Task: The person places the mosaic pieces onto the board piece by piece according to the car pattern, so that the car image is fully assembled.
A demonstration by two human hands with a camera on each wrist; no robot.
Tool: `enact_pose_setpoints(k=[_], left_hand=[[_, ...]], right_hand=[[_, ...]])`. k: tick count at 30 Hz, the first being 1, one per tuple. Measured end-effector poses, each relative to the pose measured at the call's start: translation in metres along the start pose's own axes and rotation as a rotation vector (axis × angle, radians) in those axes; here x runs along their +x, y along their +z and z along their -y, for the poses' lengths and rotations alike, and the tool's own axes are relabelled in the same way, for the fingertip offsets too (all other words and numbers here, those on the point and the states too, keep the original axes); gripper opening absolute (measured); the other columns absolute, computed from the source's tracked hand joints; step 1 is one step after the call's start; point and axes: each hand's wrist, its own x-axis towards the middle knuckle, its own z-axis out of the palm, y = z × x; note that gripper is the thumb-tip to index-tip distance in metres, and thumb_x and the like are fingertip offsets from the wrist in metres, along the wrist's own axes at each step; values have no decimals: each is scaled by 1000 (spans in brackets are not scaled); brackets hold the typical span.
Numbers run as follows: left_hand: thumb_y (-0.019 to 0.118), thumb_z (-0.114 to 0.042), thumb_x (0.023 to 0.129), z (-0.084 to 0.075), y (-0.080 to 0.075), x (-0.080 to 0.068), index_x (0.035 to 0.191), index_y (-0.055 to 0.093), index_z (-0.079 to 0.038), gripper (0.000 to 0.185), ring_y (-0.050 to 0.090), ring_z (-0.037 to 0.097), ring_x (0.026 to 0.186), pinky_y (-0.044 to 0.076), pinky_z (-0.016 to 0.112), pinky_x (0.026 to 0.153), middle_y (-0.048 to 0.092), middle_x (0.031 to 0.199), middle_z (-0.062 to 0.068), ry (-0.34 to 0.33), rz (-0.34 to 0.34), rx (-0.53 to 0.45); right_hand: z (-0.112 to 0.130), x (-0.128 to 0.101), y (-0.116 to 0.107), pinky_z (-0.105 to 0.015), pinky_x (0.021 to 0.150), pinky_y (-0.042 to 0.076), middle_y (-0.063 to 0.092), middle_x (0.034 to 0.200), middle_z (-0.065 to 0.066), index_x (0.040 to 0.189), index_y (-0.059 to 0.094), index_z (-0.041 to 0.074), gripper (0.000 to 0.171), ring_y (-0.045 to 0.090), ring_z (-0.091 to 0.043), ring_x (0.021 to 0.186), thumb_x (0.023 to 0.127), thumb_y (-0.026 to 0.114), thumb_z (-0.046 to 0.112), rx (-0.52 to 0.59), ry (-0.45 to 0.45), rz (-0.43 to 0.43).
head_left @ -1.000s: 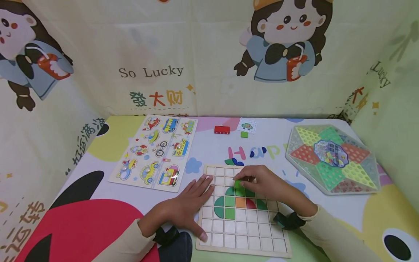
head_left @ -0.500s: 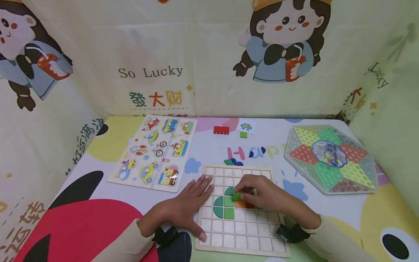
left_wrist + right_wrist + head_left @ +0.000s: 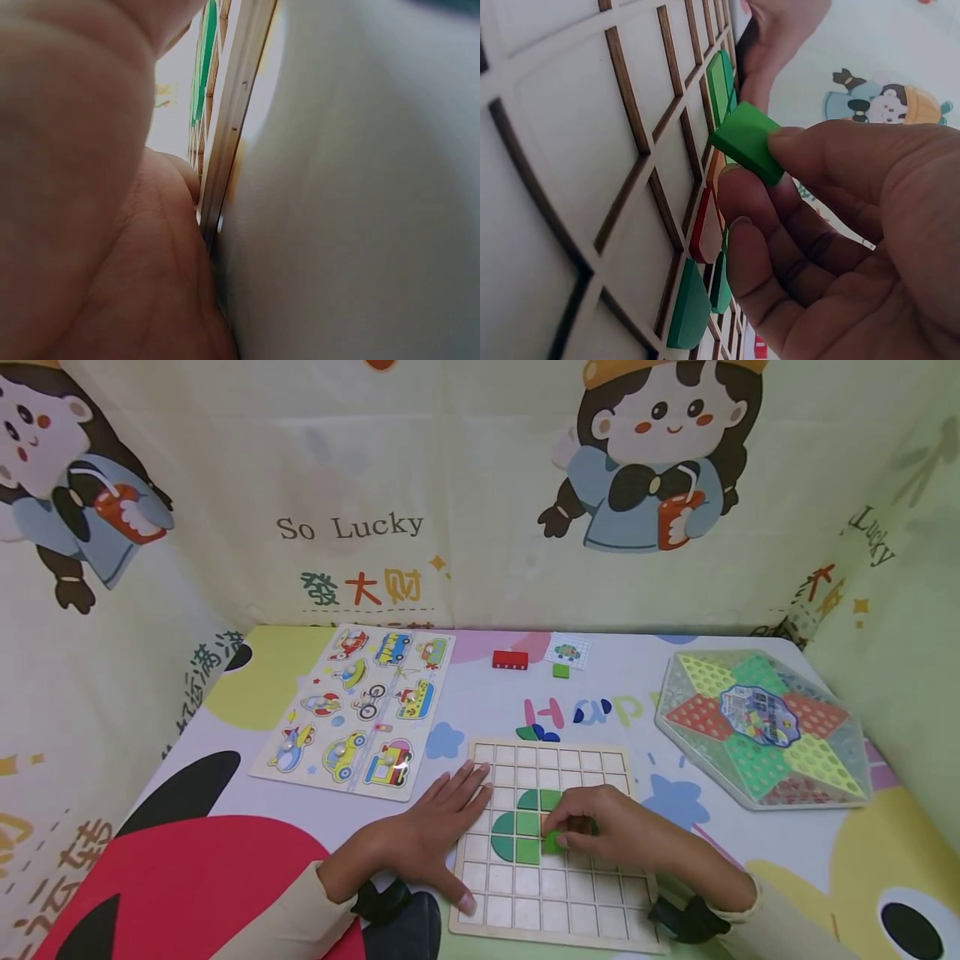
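Here, we are seeing a person's right hand [image 3: 611,827] pinching a small green block [image 3: 748,139] between thumb and fingertips, over the gridded board [image 3: 570,889], while the left hand [image 3: 431,839] is resting with fingers extended at the board's left edge. Around them, we are noticing a brightly patterned tabletop [image 3: 480,710] and cartoon-printed cloth walls [image 3: 487,460]. Compared with half a second ago, we are finding the pinched block nearer the person.

From the near side, the head view faces forward and down over the table [image 3: 487,710]. The wrist views, close at left and right, look along the gridded board [image 3: 552,883], shared by both.
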Motion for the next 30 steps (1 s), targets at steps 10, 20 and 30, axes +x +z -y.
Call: enact_pose_setpoints(k=[10, 20, 30], left_hand=[[73, -68, 68, 1, 2, 0, 158, 9, -14, 123, -22, 17, 144, -8, 48, 115, -12, 162, -1, 0, 1, -5], [73, -68, 68, 0, 1, 1, 158, 9, -13, 123, -22, 17, 144, -8, 47, 115, -12, 162, -1, -7, -1, 9], [73, -68, 68, 0, 0, 1, 158, 9, -13, 123, -23, 17, 144, -7, 47, 115, -13, 162, -1, -6, 4, 4]], right_hand=[[1, -7, 2, -23, 62, 51, 65, 88, 13, 98, 72, 19, 11, 55, -3, 72, 91, 70, 11, 19, -5, -1], [-2, -5, 6, -21, 60, 50, 64, 90, 13, 98, 72, 17, 11, 53, -1, 70, 91, 70, 10, -17, -48, -18], [2, -2, 8, -22, 66, 50, 65, 92, 11, 98, 73, 17, 10, 54, -3, 76, 89, 72, 12, -67, 31, -7]])
